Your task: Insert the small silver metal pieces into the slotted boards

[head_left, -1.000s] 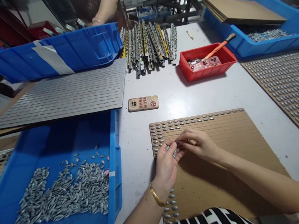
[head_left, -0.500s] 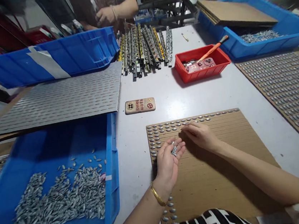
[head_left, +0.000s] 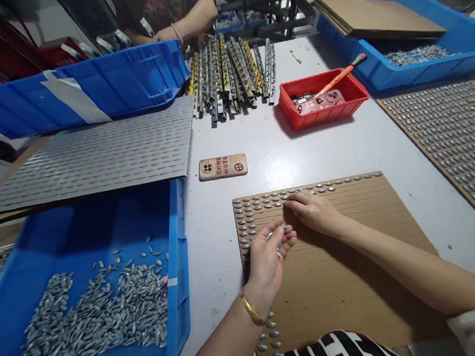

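Observation:
A brown cardboard sheet (head_left: 359,267) lies before me, with small silver spindle-shaped metal pieces (head_left: 275,334) set in rows along its far and left edges. My left hand (head_left: 269,248), palm up over the sheet, has its fingers curled round several of the same pieces; the thumb presses over them. My right hand (head_left: 312,209) rests at the far rows, fingertips pinched together against the cardboard. Whatever lies between those fingertips is hidden. To the left, a blue tray (head_left: 180,299) contains a loose heap of such pieces.
A phone (head_left: 222,167) lies beyond the sheet. Farther back are a red bin (head_left: 324,114) with an orange-handled tool and a bundle of metal strips (head_left: 230,76). A filled sheet (head_left: 444,149) lies right, below another blue tray (head_left: 414,75). Another person's arm (head_left: 198,19) shows behind.
The fingers and thumb of my left hand have closed over the metal pieces in its palm. My right hand has shifted slightly left along the far rows.

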`<action>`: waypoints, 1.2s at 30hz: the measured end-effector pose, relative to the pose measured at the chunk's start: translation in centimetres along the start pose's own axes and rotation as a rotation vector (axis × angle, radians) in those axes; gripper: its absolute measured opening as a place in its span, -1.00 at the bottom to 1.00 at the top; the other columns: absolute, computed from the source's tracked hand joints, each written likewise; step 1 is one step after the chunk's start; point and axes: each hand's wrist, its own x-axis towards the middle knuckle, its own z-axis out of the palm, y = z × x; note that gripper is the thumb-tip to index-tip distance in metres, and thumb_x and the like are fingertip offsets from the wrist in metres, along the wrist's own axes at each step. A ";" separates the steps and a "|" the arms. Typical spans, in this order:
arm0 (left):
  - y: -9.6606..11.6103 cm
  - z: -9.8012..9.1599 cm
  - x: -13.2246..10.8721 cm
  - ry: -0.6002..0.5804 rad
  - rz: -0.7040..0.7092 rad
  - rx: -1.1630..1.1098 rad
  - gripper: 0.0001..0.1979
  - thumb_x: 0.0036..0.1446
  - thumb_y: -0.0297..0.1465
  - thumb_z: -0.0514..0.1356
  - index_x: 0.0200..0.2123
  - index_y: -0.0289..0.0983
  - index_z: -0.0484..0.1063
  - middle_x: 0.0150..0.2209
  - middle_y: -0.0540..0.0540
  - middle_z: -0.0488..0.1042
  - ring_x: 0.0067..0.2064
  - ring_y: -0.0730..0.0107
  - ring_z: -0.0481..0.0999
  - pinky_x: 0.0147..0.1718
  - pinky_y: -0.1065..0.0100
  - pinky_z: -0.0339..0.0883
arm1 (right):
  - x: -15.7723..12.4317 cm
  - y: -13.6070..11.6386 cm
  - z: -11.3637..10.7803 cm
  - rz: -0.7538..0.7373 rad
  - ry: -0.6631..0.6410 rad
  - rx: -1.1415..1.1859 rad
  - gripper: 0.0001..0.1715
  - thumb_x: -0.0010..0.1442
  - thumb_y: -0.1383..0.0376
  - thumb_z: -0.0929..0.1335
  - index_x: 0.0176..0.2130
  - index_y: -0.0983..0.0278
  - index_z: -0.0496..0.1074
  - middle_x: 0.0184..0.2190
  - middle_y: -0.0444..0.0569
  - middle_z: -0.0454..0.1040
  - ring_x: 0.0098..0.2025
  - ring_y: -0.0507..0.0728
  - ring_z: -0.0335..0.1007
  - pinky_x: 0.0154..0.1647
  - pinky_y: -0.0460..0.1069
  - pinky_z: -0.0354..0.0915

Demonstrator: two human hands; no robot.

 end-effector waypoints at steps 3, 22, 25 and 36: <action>-0.2 -0.1 0.1 0.011 0.024 -0.009 -0.78 -0.02 -0.40 0.34 -0.29 -0.33 0.43 -0.30 -0.16 0.55 -0.28 0.39 0.54 -0.19 0.33 0.41 | 0.2 -1.1 -1.1 0.092 0.066 0.162 -0.73 0.26 0.41 0.22 -0.14 0.29 0.46 -0.16 0.11 0.49 -0.15 0.17 0.40 -0.18 0.04 0.36; 0.0 1.6 -0.5 -0.109 -0.043 -0.113 -0.84 0.07 -0.38 0.27 -0.29 -0.36 0.48 -0.23 -0.18 0.53 -0.18 0.33 0.52 -0.11 0.28 0.39 | -2.5 -4.6 -3.7 0.361 0.150 0.759 -0.81 0.27 0.22 0.28 -0.18 0.22 0.45 -0.32 -0.03 0.52 -0.31 0.09 0.45 -0.30 -0.02 0.41; 1.0 1.5 -0.8 0.006 -0.035 -0.178 -0.83 0.12 -0.43 0.21 -0.22 -0.38 0.48 -0.16 -0.25 0.53 -0.12 0.26 0.54 -0.02 0.23 0.38 | -2.6 -2.2 -3.5 0.336 0.222 0.578 -0.83 0.27 0.26 0.28 -0.20 0.22 0.45 -0.30 -0.02 0.50 -0.28 0.10 0.44 -0.26 0.00 0.38; -0.4 0.5 -1.2 -0.003 -0.067 -0.086 -0.86 0.10 -0.48 0.21 -0.23 -0.34 0.38 -0.16 -0.26 0.55 -0.14 0.25 0.57 -0.05 0.26 0.40 | -1.1 1.5 -0.2 0.143 0.156 0.252 -0.78 0.32 0.34 0.21 -0.21 0.25 0.44 -0.31 0.02 0.49 -0.29 0.11 0.41 -0.26 0.00 0.35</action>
